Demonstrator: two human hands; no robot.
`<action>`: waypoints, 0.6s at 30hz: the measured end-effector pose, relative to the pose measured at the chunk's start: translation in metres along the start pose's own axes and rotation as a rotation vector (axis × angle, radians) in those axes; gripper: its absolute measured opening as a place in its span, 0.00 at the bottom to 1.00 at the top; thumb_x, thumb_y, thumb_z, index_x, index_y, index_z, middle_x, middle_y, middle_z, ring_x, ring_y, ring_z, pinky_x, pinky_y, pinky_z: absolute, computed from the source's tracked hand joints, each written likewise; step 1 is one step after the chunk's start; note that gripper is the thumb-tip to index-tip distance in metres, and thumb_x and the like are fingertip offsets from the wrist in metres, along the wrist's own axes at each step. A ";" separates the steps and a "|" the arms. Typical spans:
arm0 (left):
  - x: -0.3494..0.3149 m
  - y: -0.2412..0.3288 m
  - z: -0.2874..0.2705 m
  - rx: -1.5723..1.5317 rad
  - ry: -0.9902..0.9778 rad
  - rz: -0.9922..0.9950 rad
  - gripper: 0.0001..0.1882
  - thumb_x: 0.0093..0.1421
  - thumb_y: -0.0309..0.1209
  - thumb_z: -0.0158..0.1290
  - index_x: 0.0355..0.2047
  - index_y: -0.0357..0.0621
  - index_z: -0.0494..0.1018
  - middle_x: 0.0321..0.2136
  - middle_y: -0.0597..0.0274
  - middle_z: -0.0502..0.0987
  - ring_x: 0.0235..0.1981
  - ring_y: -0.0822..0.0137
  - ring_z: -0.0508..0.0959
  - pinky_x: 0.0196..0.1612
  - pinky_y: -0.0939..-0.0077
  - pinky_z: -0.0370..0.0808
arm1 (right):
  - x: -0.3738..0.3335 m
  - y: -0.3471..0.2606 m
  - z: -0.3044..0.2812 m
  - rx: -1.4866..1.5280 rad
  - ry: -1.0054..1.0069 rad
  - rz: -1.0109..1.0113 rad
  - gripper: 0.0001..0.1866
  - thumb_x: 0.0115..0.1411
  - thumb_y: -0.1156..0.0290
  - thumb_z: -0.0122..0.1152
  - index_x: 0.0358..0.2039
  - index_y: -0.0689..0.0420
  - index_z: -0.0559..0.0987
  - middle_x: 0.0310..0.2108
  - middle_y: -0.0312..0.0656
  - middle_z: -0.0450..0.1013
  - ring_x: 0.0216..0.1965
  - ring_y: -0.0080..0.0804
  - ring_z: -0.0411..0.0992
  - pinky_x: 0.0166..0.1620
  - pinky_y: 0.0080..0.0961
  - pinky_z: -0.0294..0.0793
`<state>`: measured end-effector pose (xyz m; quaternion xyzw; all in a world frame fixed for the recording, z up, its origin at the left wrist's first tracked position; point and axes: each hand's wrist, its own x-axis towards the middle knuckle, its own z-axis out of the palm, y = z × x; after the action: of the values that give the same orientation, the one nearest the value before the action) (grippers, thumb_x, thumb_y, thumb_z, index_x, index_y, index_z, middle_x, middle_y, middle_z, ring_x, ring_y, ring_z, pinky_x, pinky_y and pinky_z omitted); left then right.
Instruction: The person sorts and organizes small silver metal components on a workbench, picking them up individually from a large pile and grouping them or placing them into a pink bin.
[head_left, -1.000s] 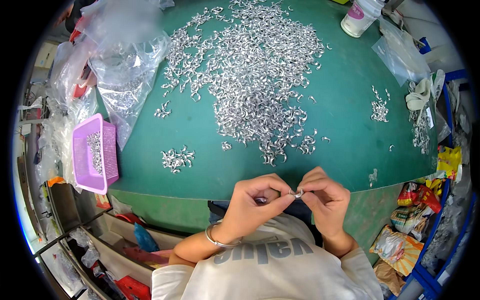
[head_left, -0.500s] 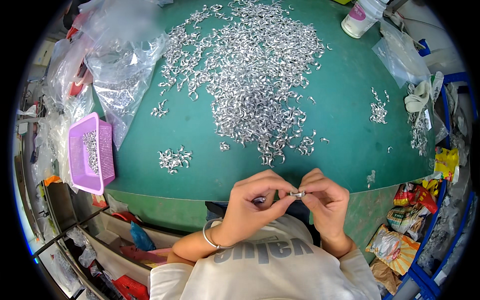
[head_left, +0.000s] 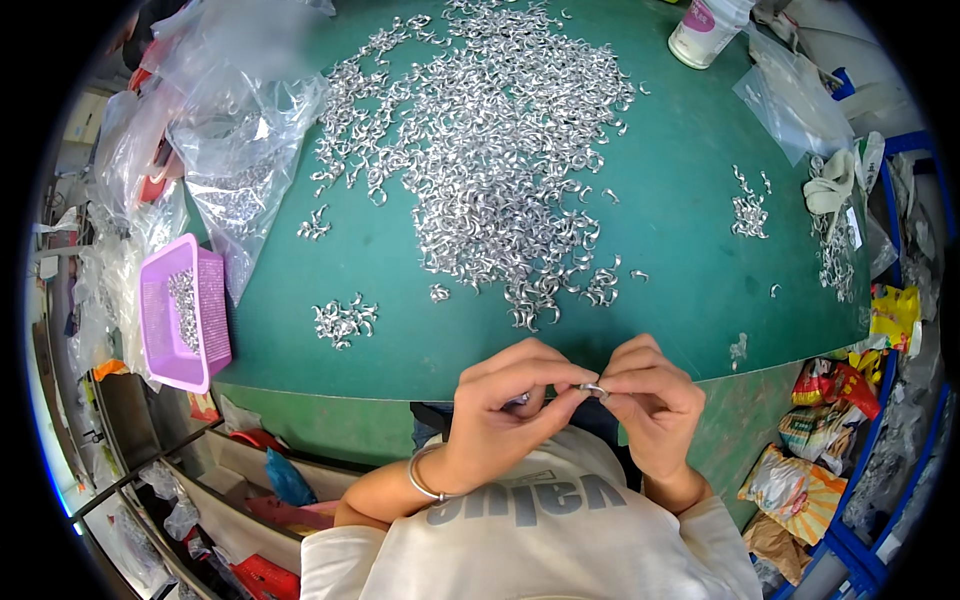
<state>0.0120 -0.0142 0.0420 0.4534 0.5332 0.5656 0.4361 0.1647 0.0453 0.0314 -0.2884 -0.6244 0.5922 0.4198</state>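
Note:
Between the fingertips of both hands, just off the table's front edge, is a small curved silver metal piece point(head_left: 594, 390). My left hand point(head_left: 512, 402) pinches one end of it, and another shiny bit shows within its curled fingers. On the other end, my right hand point(head_left: 652, 402) is closed in a pinch of thumb and fingers. Beyond my hands a large heap of similar curved metal pieces point(head_left: 500, 170) spreads over the green table point(head_left: 400, 370). A smaller cluster of pieces point(head_left: 345, 320) lies to the left of the heap.
A purple plastic basket point(head_left: 215, 310) holding small metal pieces stands at the table's left edge. Clear plastic bags point(head_left: 235, 170) lie behind it. At the far right are a white tub point(head_left: 708, 35) and a small group of pieces point(head_left: 749, 212). Blue shelving point(head_left: 850, 545) stands to the right.
The metal piece between my fingertips has tilted, its right end now lower. My hands stay nearly in place, the right shifting slightly. The view has shifted slightly.

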 end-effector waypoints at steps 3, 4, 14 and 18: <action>-0.001 0.002 0.001 0.018 0.026 0.036 0.12 0.45 0.14 0.55 0.31 0.39 0.77 0.25 0.66 0.73 0.14 0.84 0.57 0.17 0.88 0.52 | 0.000 -0.001 0.000 -0.034 -0.009 -0.026 0.07 0.44 0.84 0.61 0.27 0.63 0.78 0.25 0.41 0.73 0.28 0.32 0.66 0.30 0.24 0.64; -0.001 0.002 0.001 0.016 0.029 0.040 0.12 0.45 0.13 0.55 0.31 0.39 0.77 0.25 0.66 0.73 0.14 0.84 0.56 0.16 0.88 0.51 | 0.000 -0.002 0.000 -0.036 -0.007 -0.030 0.07 0.44 0.84 0.61 0.27 0.63 0.78 0.25 0.41 0.73 0.28 0.32 0.65 0.30 0.24 0.64; -0.004 -0.003 0.003 -0.149 -0.012 -0.051 0.09 0.47 0.15 0.53 0.31 0.38 0.73 0.23 0.67 0.69 0.14 0.84 0.55 0.15 0.89 0.49 | 0.003 -0.003 -0.004 -0.147 0.035 -0.012 0.07 0.44 0.84 0.61 0.27 0.64 0.78 0.26 0.42 0.73 0.30 0.33 0.67 0.33 0.25 0.66; 0.003 -0.010 -0.012 -0.847 -0.211 -0.707 0.04 0.53 0.21 0.43 0.30 0.37 0.64 0.23 0.59 0.67 0.15 0.82 0.53 0.14 0.89 0.50 | 0.022 0.026 -0.036 -0.645 0.242 0.033 0.08 0.45 0.82 0.60 0.29 0.62 0.77 0.29 0.43 0.73 0.33 0.34 0.69 0.38 0.26 0.66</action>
<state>0.0001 -0.0134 0.0318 0.0865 0.3325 0.5012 0.7942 0.1822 0.0857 0.0075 -0.4845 -0.7205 0.3326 0.3682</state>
